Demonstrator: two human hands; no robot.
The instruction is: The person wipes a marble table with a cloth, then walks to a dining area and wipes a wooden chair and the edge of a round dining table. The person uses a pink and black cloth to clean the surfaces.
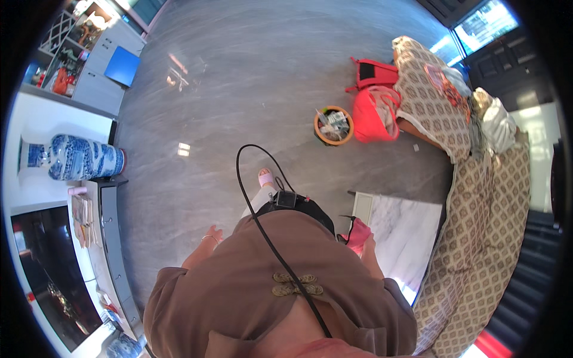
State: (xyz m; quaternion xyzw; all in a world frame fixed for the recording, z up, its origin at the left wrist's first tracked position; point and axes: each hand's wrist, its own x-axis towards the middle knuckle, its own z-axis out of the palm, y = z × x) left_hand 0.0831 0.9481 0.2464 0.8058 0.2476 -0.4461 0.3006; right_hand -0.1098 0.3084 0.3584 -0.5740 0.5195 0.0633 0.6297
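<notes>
My right hand [369, 242] is closed around a bunched pink cloth-like item [357, 233], low at my right side. A dark strap or cord hangs against that item; whether it belongs to it I cannot tell. Beside the hand is a white marble-patterned table [405, 232]. On the other side, my left hand [215, 233] hangs free near my hip with its fingers loosely apart, a bracelet at the wrist. A black cable [268, 228] loops from my chest past a small black device [286, 199] at my waist.
Ahead to the right stand an orange-rimmed waste bin [348, 134], a red bag [374, 118] and a red backpack [380, 71]. A sofa with a patterned cover [483, 223] lines the right. Left are a blue-and-white vase [85, 156] and a drawer cabinet [112, 228].
</notes>
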